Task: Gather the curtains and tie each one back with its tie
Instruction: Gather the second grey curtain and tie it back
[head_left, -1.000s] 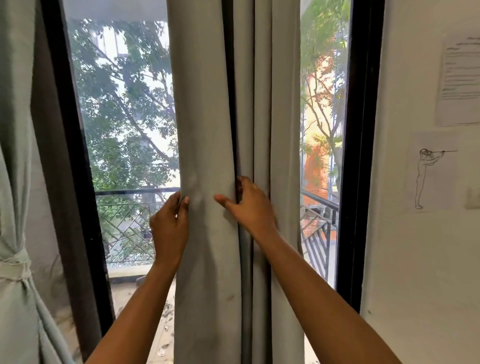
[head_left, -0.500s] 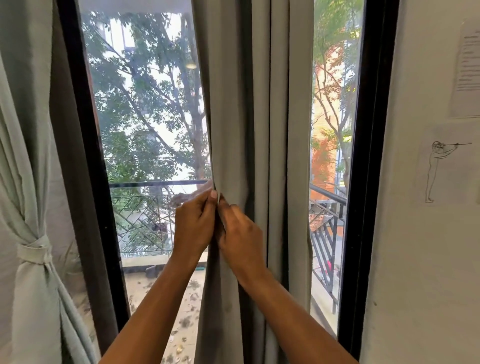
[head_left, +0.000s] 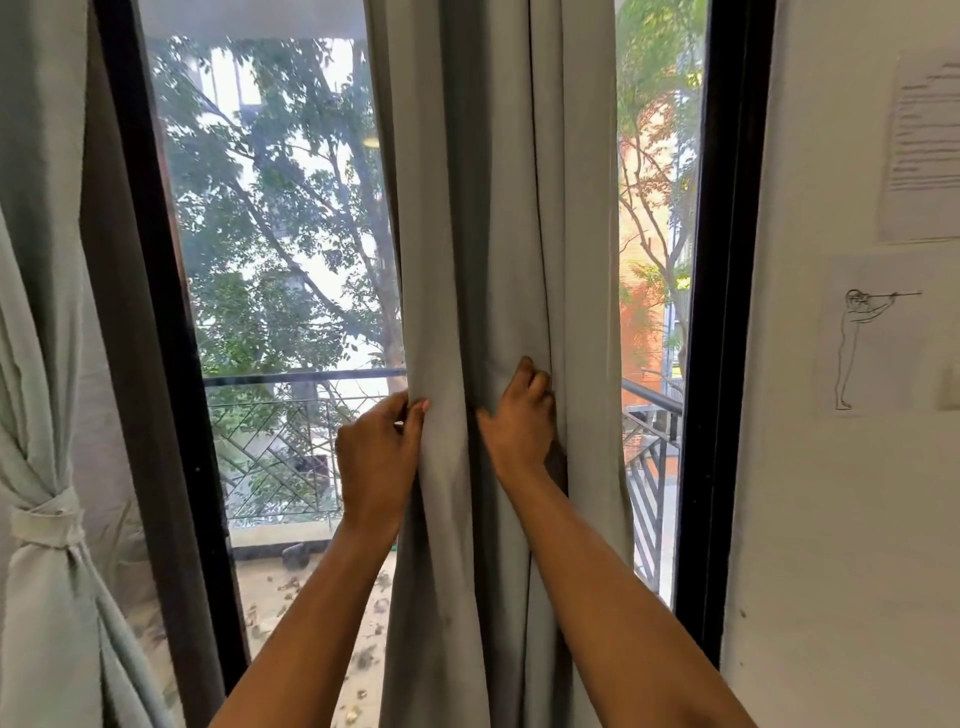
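A pale grey-green curtain (head_left: 498, 208) hangs in folds before the window, right of centre. My left hand (head_left: 376, 457) pinches its left edge at rail height. My right hand (head_left: 522, 415) grips a fold further right, fingers curled into the cloth. A second curtain (head_left: 41, 312) at the far left is gathered and bound by a light tie (head_left: 47, 522). No tie shows on the middle curtain.
A black window frame (head_left: 711, 364) stands right of the curtain, another black post (head_left: 150, 364) left. The white wall (head_left: 831, 519) on the right carries a printed sheet (head_left: 922, 145) and a line drawing (head_left: 872, 338). A balcony railing (head_left: 291, 447) lies outside.
My hands, pressed together half a second ago, have come apart. The right one has moved right and up to a further fold. The view has shifted slightly.
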